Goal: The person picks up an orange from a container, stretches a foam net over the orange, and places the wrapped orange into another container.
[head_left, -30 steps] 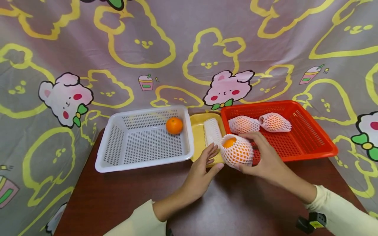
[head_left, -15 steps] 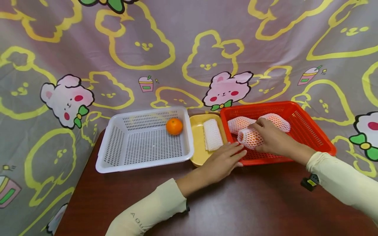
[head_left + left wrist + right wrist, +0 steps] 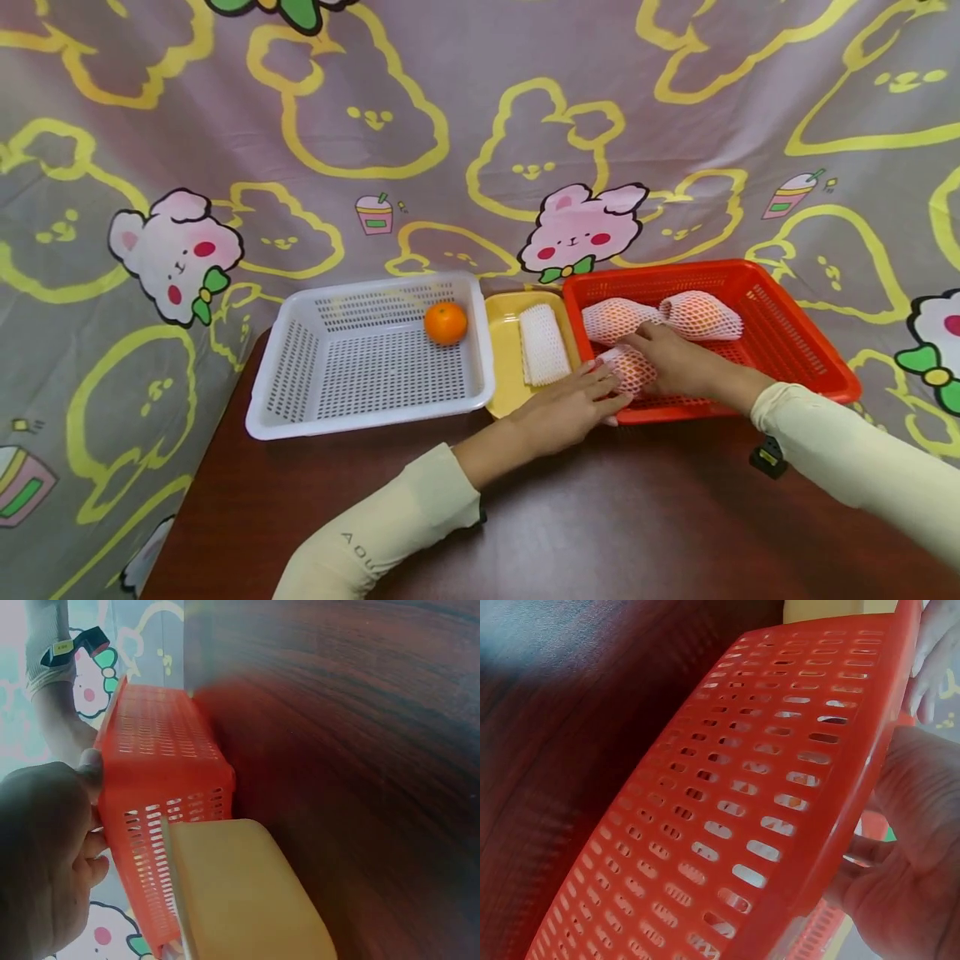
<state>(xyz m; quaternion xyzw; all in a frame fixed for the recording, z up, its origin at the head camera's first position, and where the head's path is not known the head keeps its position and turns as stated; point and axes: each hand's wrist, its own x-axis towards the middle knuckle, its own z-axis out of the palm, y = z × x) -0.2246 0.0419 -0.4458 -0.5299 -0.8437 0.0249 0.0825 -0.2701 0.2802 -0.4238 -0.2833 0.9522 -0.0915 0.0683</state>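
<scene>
In the head view, my right hand (image 3: 678,362) reaches over the near rim of the red basket (image 3: 780,392) and holds an orange in a white foam net (image 3: 628,371) low in its near left corner. My left hand (image 3: 566,408) lies at that same corner, its fingers extended over the rim beside the netted orange. Whether those fingertips touch the fruit, I cannot tell. Behind it in the basket lie two more netted fruits, one at the left (image 3: 618,321) and another further right (image 3: 701,317). Both wrist views show mostly the outside of the basket, which hides the fruit.
Left of the red basket stands a shallow yellow tray (image 3: 506,367) with flat white foam nets (image 3: 544,343) in it. Further left, a white basket (image 3: 258,417) holds a bare orange (image 3: 446,323). A patterned cloth (image 3: 450,125) hangs behind the dark wooden table (image 3: 570,517).
My right hand has carried the netted orange from above the table's front into the red basket and lowered it. My left hand has moved right, from beside the orange to the basket's corner.
</scene>
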